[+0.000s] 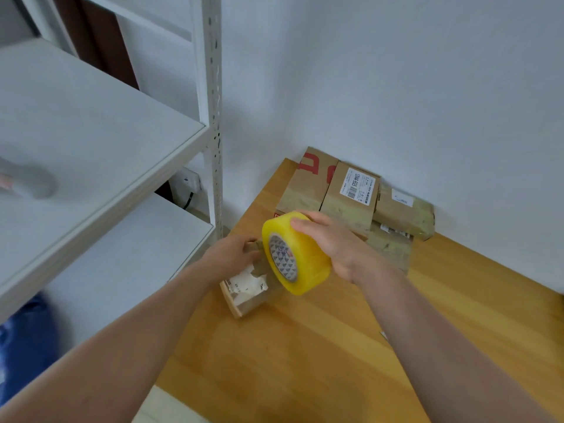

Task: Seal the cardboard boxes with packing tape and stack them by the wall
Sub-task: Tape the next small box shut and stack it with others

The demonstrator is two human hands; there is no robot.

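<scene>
My right hand (332, 242) grips a thick yellow roll of packing tape (300, 257) just above a small cardboard box (248, 293) with a torn white label. My left hand (232, 254) holds the far left end of that box, partly hidden behind the roll. The box lies near the left edge of the wooden table (335, 346). Against the wall stand taped boxes: one with red print (308, 181), one with a shipping label (351, 196), and one at the right (403, 212), on top of a lower box (392, 248).
A white metal shelving unit (100, 141) stands left of the table, its upright post (213, 117) close to the table corner. A wall socket with a black cable (189, 181) sits behind it. The white wall (396, 87) backs the table.
</scene>
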